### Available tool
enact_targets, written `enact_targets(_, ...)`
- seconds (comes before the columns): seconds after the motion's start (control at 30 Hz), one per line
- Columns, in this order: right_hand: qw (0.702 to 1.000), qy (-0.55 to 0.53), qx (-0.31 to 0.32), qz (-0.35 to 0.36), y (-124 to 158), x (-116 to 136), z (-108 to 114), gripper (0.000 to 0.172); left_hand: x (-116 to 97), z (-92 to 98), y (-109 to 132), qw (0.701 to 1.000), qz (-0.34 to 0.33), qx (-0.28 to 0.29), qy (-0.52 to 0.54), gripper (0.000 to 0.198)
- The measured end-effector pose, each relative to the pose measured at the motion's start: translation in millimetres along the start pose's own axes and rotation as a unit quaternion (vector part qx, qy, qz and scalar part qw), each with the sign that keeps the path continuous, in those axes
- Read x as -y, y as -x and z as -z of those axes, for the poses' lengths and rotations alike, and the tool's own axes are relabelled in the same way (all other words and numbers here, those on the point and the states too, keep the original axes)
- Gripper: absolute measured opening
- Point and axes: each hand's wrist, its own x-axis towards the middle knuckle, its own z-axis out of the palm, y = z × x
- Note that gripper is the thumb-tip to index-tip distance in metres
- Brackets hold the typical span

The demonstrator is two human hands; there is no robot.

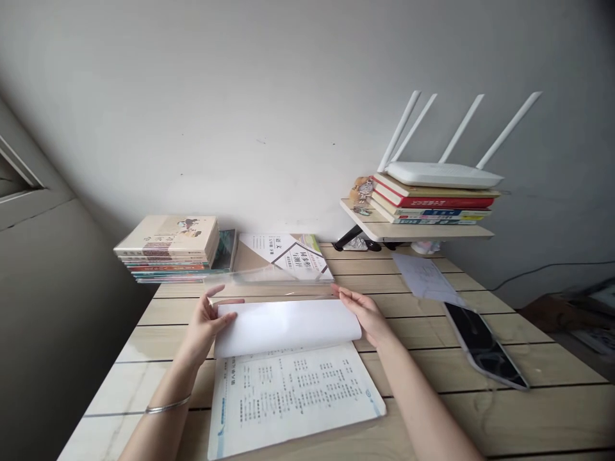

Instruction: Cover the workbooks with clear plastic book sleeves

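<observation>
A raised white paper page (288, 326) is covering the upper part of a white, blue-edged printed page (293, 397), whose tiny characters are defying reading. A clear, filmy sheet (269, 278) is blurring above them. The picture's bottom edge is cropping the bare left forearm (166, 413), the right forearm (423, 403) and the pale wood-slat counter (418, 333). At right, the frame is cutting off a thin black cable (548, 269) and a dim brown shape (562, 320), its identity remaining unclear.

Matt paper booklet (298, 397), glossy phone (485, 346)
</observation>
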Motion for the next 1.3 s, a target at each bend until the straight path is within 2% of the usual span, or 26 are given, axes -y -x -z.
enact_targets(0.13,0.997,0.058,-0.027,0.041,-3.1,-4.7,-1.6,0.045,-4.4,0.2,1.4,1.0,0.027,0.014,-0.004,0.08)
enact_targets(0.4,0.971,0.172,-0.111,0.125,-2.3,-10.8,-17.9,0.048,-8.6,-0.4,3.5,0.998,0.026,0.003,-0.051,0.082)
enact_targets(0.53,0.974,0.15,-0.118,0.119,-1.5,-10.7,-19.5,0.047,-5.3,2.4,2.7,0.997,0.012,-0.01,-0.079,0.085)
enact_targets(0.73,0.997,0.037,-0.048,0.042,-0.4,-8.1,-13.0,0.048,1.2,3.8,0.3,0.996,-0.012,-0.011,-0.09,0.086)
enact_targets(0.8,0.996,0.039,-0.053,0.053,-0.9,-8.4,-13.2,0.047,-0.5,0.9,1.1,0.995,-0.007,-0.023,-0.095,0.088)
enact_targets(0.97,0.979,0.12,-0.122,0.114,-2.9,-13.5,-16.5,0.048,-0.3,-4.2,5.7,0.987,-0.029,-0.075,-0.137,0.08)
enact_targets(1.13,0.965,0.159,-0.149,0.145,-3.3,-19.0,-16.0,0.046,7.9,-0.1,8.4,0.987,-0.041,-0.055,-0.144,0.086)
enact_targets(1.3,0.97,0.121,-0.152,0.149,-5.6,-23.9,-16.5,0.045,14.8,0.4,5.4,0.99,-0.023,-0.062,-0.125,0.086)
